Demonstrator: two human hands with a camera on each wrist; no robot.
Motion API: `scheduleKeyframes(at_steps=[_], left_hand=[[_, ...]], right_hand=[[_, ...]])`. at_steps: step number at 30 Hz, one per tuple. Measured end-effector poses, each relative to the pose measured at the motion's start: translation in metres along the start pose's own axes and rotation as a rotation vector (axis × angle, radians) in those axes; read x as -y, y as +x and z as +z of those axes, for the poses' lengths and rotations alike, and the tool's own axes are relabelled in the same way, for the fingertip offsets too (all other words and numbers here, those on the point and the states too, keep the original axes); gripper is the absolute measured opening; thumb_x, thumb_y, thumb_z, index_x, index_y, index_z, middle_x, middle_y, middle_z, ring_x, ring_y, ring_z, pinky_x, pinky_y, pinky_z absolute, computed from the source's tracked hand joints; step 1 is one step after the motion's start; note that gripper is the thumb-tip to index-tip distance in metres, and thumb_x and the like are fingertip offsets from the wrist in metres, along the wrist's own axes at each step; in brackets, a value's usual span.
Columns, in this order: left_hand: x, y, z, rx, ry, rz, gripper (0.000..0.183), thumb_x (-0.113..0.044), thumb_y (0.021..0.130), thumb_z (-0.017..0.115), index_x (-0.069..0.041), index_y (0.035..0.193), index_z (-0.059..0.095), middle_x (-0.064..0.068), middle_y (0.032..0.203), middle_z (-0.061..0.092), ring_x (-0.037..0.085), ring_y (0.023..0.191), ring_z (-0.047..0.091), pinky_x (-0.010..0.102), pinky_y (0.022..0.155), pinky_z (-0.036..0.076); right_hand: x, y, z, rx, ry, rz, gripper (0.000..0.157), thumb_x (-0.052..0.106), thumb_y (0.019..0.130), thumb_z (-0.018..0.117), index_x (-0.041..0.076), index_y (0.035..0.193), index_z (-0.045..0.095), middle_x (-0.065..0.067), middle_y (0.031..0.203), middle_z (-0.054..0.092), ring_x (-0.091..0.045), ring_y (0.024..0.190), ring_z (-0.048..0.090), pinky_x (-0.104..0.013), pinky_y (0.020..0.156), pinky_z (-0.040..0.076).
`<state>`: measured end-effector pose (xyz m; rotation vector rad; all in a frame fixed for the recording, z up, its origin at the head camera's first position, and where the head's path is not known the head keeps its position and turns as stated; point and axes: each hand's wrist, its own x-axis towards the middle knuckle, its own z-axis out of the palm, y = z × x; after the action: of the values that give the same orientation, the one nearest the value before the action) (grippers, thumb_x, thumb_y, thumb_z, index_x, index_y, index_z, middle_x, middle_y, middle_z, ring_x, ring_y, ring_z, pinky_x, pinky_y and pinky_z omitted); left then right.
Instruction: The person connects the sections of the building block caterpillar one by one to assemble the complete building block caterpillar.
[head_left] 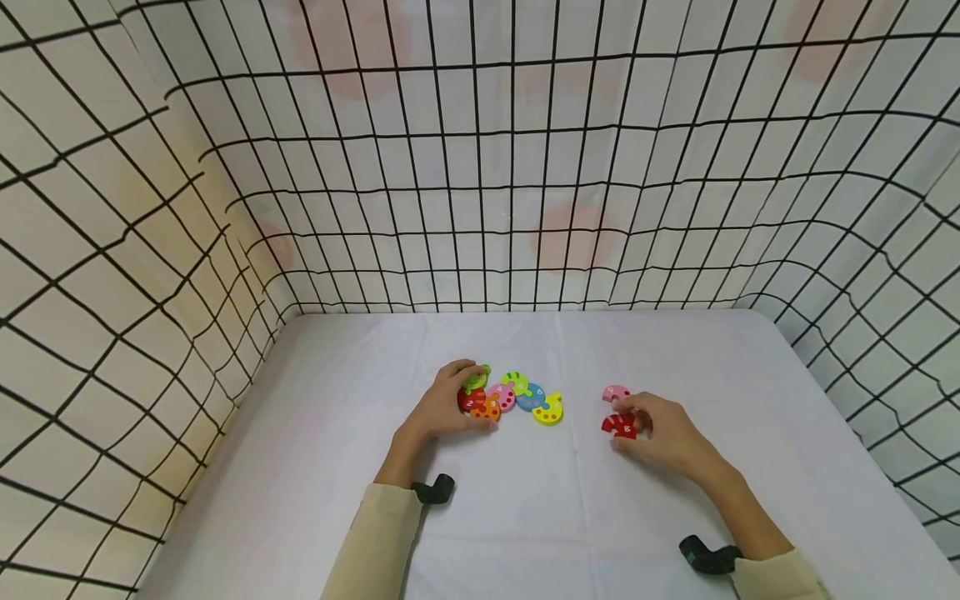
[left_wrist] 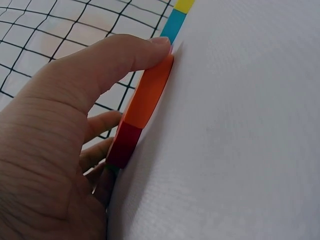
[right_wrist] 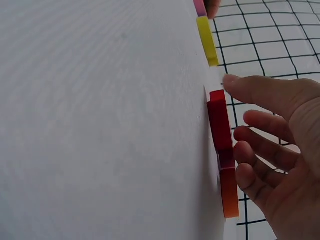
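A winding chain of flat, colourful, interlocking puzzle pieces lies on the white table. My left hand [head_left: 442,404] spans its left end, with fingers by the green piece [head_left: 475,381] and red piece [head_left: 470,401]. Its thumb presses the edge of the orange piece [left_wrist: 152,90]. Onward to the right run pink [head_left: 502,397], striped lime [head_left: 515,382], blue [head_left: 531,397] and yellow [head_left: 550,410] pieces. Farther right, my right hand [head_left: 667,429] arches over a red striped piece [head_left: 617,426], fingers loosely bent. Beside that lie a pink spotted piece [head_left: 616,392] and an orange piece [right_wrist: 229,192].
A white cloth covers the table [head_left: 510,517]. Black wire grid panels [head_left: 510,158] stand along the back and both sides, with pale fabric behind them. Dark camera mounts [head_left: 708,557] sit at both wrists.
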<state>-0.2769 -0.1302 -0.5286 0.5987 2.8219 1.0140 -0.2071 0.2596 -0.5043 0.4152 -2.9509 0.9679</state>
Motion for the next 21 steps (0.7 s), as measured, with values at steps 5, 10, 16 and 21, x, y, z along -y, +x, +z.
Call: scheduleKeyframes(at_steps=[5, 10, 16, 21], left_hand=[[-0.0002, -0.0012, -0.0010, 0.003, 0.009, 0.001, 0.091, -0.052, 0.072, 0.087, -0.026, 0.151, 0.051, 0.004, 0.162, 0.035, 0.029, 0.150, 0.035, 0.056, 0.118, 0.039], [-0.0001, -0.0015, -0.0019, 0.000, 0.006, 0.018, 0.089, -0.050, 0.072, 0.086, -0.024, 0.150, 0.053, 0.004, 0.162, 0.037, 0.031, 0.153, 0.031, 0.060, 0.118, 0.037], [0.0000, -0.0009, -0.0023, 0.006, -0.002, 0.045, 0.086, -0.048, 0.072, 0.086, -0.023, 0.148, 0.054, 0.004, 0.163, 0.038, 0.031, 0.160, 0.017, 0.062, 0.121, 0.031], [-0.0003, -0.0012, -0.0031, 0.007, -0.016, 0.045, 0.086, -0.048, 0.072, 0.087, -0.022, 0.148, 0.055, 0.006, 0.164, 0.038, 0.031, 0.160, 0.019, 0.061, 0.122, 0.030]], right_hand=[[-0.0012, -0.0051, -0.0024, 0.041, -0.043, -0.041, 0.055, 0.017, 0.075, 0.091, 0.013, 0.125, 0.068, -0.004, 0.111, 0.065, -0.018, 0.094, 0.055, -0.021, 0.070, 0.054], [-0.0002, -0.0046, -0.0007, 0.047, -0.016, -0.065, 0.051, 0.010, 0.076, 0.088, 0.012, 0.123, 0.069, -0.005, 0.107, 0.063, -0.017, 0.087, 0.054, -0.020, 0.064, 0.052], [0.0022, -0.0031, 0.0057, 0.063, 0.005, -0.056, 0.045, 0.014, 0.080, 0.088, 0.013, 0.121, 0.070, -0.001, 0.101, 0.059, -0.015, 0.083, 0.054, -0.020, 0.064, 0.051], [0.0069, -0.0026, 0.0069, 0.063, 0.021, -0.056, 0.045, 0.016, 0.081, 0.088, 0.013, 0.122, 0.070, 0.001, 0.096, 0.060, -0.016, 0.083, 0.055, -0.021, 0.064, 0.051]])
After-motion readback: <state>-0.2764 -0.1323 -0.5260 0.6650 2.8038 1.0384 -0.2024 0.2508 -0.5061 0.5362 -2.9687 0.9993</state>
